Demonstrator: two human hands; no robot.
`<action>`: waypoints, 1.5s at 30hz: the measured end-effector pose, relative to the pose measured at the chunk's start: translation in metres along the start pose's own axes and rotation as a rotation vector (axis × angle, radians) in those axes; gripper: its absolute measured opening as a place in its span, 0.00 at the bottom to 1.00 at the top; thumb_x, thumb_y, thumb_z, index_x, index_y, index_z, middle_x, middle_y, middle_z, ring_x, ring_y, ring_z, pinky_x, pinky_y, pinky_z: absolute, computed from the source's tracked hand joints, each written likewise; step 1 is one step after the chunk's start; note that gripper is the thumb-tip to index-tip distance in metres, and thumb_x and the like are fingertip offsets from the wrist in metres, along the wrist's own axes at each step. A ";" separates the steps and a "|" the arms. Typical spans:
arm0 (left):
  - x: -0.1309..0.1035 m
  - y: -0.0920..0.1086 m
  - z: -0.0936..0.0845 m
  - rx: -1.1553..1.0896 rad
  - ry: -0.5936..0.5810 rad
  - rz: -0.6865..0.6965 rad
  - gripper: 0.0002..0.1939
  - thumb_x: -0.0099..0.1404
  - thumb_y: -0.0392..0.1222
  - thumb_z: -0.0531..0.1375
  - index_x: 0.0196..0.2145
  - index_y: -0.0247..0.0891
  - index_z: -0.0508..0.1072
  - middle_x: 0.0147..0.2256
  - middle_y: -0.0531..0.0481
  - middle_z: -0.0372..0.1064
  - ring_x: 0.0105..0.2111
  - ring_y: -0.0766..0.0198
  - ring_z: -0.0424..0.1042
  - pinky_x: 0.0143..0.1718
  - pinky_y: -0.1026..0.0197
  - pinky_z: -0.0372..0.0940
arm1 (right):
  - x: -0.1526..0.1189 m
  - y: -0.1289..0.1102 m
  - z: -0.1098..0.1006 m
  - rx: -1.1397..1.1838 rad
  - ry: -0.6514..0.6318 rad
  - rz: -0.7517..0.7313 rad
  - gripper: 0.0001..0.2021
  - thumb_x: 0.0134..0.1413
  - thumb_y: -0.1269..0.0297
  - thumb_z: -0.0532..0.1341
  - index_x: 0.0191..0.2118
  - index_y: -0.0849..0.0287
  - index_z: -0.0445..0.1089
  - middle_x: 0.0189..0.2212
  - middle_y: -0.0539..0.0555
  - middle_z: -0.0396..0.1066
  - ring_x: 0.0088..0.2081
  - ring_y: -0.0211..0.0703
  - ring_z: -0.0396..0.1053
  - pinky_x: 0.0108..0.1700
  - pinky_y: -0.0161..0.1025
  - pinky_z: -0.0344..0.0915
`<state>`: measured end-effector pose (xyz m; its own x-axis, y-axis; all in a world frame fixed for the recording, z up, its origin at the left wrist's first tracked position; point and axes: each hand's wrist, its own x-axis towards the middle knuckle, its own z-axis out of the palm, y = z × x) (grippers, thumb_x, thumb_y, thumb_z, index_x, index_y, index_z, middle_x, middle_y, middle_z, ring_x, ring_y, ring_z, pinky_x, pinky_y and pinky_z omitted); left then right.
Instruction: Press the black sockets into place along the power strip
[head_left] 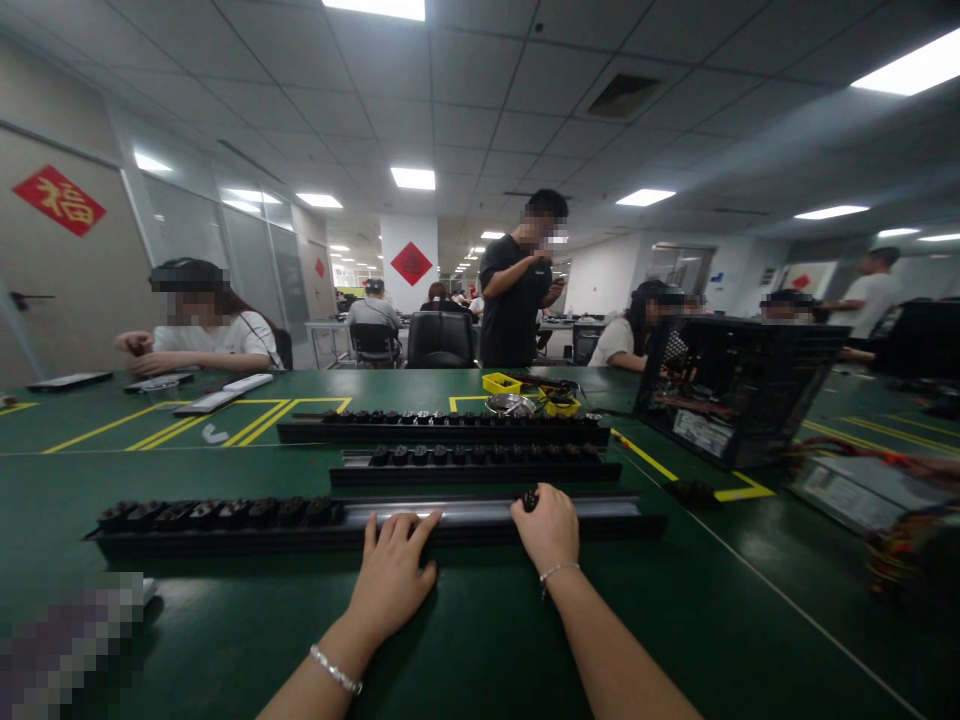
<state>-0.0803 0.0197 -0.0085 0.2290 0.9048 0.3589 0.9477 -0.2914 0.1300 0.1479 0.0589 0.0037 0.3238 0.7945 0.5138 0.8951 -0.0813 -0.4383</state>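
Note:
A long black rail (480, 532) with a silvery inner channel lies across the table in front of me. Dark, rounded modules (232, 513) fill its left part in a row. My left hand (394, 575) rests on the rail's near edge just right of that row, fingers spread and holding nothing. Over the bare channel farther right, my right hand (551, 530) is closed around a small black module (529, 500), partly hidden by the fingers. Whether this piece touches the rail I cannot tell.
Behind are a shorter rail (480, 474) and a longer rail (442, 434), both carrying modules. Yellow trays (501, 383) and a metal bowl (511, 404) stand beyond. An opened computer case (739, 390) is at right. A standing person (517, 290) and seated people are across the table.

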 end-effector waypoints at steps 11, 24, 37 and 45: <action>0.000 -0.001 0.002 0.004 0.004 0.004 0.32 0.56 0.40 0.53 0.58 0.53 0.55 0.48 0.50 0.63 0.53 0.57 0.59 0.60 0.43 0.30 | 0.004 0.002 -0.006 -0.016 -0.070 -0.021 0.05 0.48 0.62 0.54 0.28 0.57 0.59 0.30 0.56 0.66 0.39 0.46 0.63 0.43 0.38 0.56; 0.000 0.002 -0.003 -0.012 0.006 -0.006 0.31 0.55 0.39 0.54 0.58 0.52 0.57 0.48 0.50 0.64 0.52 0.57 0.59 0.60 0.43 0.31 | -0.001 0.005 -0.011 -0.039 -0.009 -0.067 0.08 0.47 0.60 0.56 0.24 0.56 0.58 0.28 0.53 0.67 0.37 0.44 0.63 0.41 0.39 0.54; 0.000 0.001 -0.001 -0.008 0.002 -0.005 0.31 0.56 0.40 0.53 0.58 0.51 0.56 0.48 0.49 0.63 0.53 0.56 0.58 0.60 0.43 0.31 | 0.003 0.010 -0.009 -0.007 -0.021 -0.038 0.07 0.47 0.60 0.55 0.24 0.57 0.61 0.27 0.54 0.67 0.36 0.44 0.64 0.40 0.37 0.55; 0.000 0.003 -0.005 -0.002 -0.008 -0.011 0.31 0.56 0.39 0.53 0.58 0.51 0.56 0.48 0.49 0.63 0.53 0.56 0.58 0.60 0.43 0.31 | 0.006 0.011 -0.015 -0.054 -0.054 0.005 0.08 0.48 0.60 0.55 0.25 0.58 0.63 0.28 0.55 0.68 0.36 0.45 0.64 0.39 0.38 0.55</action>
<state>-0.0782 0.0173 -0.0037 0.2203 0.9103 0.3504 0.9496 -0.2822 0.1362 0.1650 0.0536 0.0132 0.3125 0.8251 0.4707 0.9093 -0.1166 -0.3994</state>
